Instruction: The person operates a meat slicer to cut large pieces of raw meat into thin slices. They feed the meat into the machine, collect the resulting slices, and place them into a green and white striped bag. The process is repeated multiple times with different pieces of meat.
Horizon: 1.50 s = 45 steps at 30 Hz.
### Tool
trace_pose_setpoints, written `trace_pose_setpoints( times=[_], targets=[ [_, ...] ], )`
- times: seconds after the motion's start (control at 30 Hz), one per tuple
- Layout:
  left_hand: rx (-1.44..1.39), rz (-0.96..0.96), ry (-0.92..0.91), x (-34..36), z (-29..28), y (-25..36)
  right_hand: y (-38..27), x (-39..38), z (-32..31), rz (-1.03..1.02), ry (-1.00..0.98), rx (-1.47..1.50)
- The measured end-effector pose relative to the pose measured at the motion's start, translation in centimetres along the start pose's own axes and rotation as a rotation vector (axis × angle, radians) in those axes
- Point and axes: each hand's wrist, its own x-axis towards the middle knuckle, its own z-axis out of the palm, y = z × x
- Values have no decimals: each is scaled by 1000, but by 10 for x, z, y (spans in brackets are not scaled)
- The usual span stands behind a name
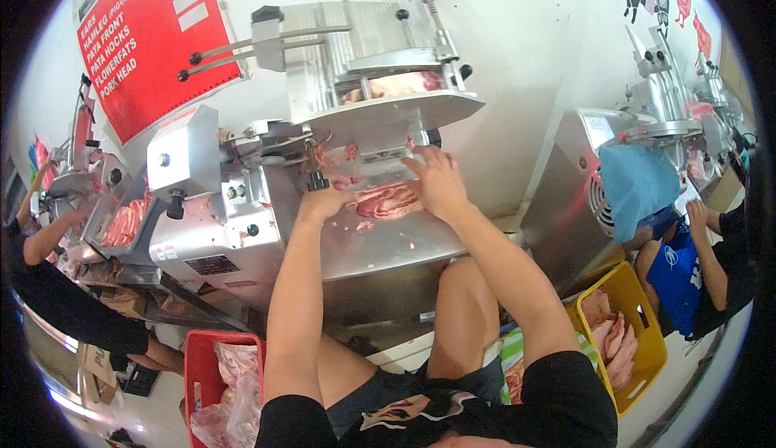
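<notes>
A stack of sliced raw meat [388,201], streaked red and white, lies on the metal bed of a meat slicer [388,250]. My left hand [326,204] is at the stack's left end, fingers stretched towards it and partly hidden. At the right end, my right hand [439,180] rests against the slices with its fingers spread. Just above my hands is the slicer's tilted carriage [323,68], where a block of pale, red-edged meat [396,86] lies under a metal holder. Small meat scraps cling around the slices and the machine.
A red crate [191,383] with bagged meat stands at lower left, a yellow crate [638,383] with meat pieces at lower right. Another slicer [566,181], hung with a blue cloth [638,189], stands right. Co-workers are at both sides; a meat tray [125,220] sits left.
</notes>
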Motion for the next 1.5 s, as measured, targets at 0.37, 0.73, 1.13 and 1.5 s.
trace_pose_setpoints(
  times=[0.37,0.73,1.13,1.5],
  targets=[
    [-1894,-346,55,61,-10,-5,-15,-4,2,-210,-346,106],
    [-1702,-435,103,17,19,-10,2,-4,8,-96,-254,338],
    [-98,68,-135,-4,30,44,15,5,7,287,-124,403],
    [-1743,-263,111,33,-10,18,-4,-9,10,-161,-244,122]
  ],
)
